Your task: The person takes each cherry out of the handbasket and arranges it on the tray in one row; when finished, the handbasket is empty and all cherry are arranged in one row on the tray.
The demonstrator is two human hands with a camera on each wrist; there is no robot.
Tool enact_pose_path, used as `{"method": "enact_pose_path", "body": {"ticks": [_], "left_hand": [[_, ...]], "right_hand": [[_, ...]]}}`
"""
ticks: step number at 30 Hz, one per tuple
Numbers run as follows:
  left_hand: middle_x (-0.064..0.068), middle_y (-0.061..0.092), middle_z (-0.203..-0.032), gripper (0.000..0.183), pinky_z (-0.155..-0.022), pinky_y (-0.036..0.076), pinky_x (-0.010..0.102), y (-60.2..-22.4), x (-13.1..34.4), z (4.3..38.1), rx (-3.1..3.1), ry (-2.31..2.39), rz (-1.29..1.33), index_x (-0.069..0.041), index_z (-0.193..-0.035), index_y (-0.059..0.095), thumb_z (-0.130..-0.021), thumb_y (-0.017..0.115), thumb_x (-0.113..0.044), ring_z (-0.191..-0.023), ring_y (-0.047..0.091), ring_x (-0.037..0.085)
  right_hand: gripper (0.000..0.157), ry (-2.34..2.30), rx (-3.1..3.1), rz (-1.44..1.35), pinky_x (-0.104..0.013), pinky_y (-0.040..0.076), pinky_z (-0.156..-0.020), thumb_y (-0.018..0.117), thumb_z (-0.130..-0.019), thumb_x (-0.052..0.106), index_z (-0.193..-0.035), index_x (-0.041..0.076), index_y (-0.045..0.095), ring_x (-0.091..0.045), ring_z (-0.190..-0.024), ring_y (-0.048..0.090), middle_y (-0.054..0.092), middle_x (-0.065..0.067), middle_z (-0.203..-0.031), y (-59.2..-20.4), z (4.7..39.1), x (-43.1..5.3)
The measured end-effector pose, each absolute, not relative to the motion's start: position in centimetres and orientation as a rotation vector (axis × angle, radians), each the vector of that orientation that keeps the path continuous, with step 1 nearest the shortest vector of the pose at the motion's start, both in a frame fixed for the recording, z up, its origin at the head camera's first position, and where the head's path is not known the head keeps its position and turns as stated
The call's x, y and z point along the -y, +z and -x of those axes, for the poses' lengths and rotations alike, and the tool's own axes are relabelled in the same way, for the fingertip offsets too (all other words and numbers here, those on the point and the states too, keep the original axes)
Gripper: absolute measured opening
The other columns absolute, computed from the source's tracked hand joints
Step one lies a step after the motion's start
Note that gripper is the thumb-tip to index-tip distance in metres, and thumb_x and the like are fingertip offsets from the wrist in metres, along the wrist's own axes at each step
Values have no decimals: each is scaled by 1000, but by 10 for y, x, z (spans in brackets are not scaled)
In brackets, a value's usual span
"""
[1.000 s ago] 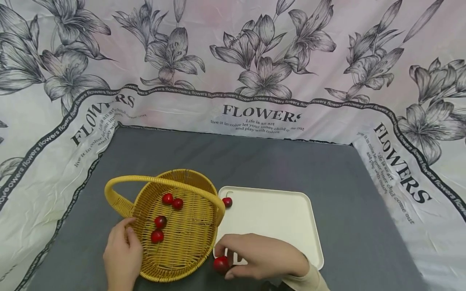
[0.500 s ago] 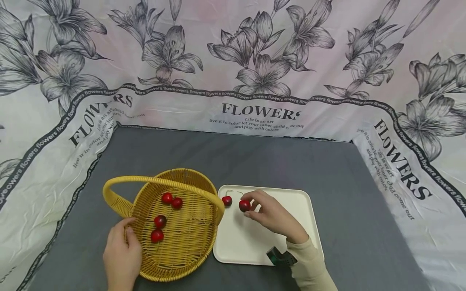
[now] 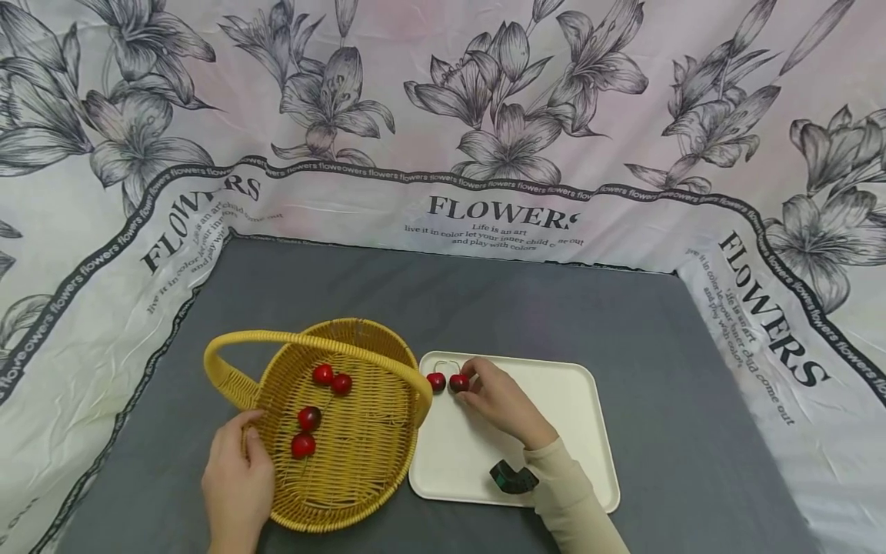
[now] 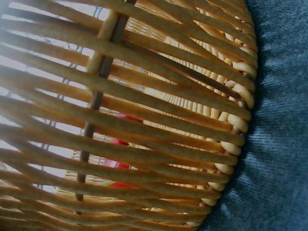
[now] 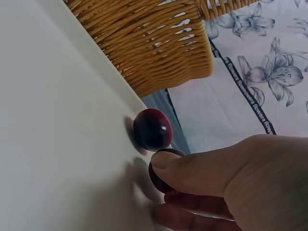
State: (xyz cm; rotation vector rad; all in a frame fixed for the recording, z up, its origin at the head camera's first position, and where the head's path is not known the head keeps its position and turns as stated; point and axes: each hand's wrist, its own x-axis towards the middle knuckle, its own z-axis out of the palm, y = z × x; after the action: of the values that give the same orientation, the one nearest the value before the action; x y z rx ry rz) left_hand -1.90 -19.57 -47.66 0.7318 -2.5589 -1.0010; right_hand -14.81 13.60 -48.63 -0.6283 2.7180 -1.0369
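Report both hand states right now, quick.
Left hand: at the side of the yellow basket; open or closed cannot be told.
Right hand: closed, pinching a red cherry.

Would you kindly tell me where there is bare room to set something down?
Bare: the grey tabletop right of the cream tray, and behind tray and wicker basket. Crowded: the tray's far-left corner, where the right hand pinches one cherry beside another.

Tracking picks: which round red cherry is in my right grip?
The rightmost cherry, over the cream rectangular tray; its neighbour and the four in the yellow wicker basket lie unheld.
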Motion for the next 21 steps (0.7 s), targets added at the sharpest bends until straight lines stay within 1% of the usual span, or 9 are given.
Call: {"method": "enact_pose_path", "body": {"ticks": [10,16,21], "left_hand": [[20,57,-113,27,-80,42,59,-476,195,20,2541,-1003,-707,-4,-118,59,-101,39,-8,-103,55,41],[20,56,-113,27,-80,42,59,-476,195,20,2543,-1004,-707,-4,-118,59,-101,39,-9,-103,54,40],[20,57,-113,26,-81,42,59,-476,195,20,2533,-1000,-699,-4,-118,59,-101,39,-8,-103,54,41]], "right_hand": [[28,-974,-2752,604,-25,47,-65,74,-84,11,-104,9,55,-8,-72,55,58,0,-87,-492,150,-136],[33,-934,-2762,598,-27,47,-68,73,-85,14,-111,6,55,-9,-75,55,57,-2,-94,-490,149,-136],[33,-915,-2760,580,-27,46,-67,73,-85,15,-112,8,55,-9,-76,53,55,-3,-98,-490,147,-136]]}}
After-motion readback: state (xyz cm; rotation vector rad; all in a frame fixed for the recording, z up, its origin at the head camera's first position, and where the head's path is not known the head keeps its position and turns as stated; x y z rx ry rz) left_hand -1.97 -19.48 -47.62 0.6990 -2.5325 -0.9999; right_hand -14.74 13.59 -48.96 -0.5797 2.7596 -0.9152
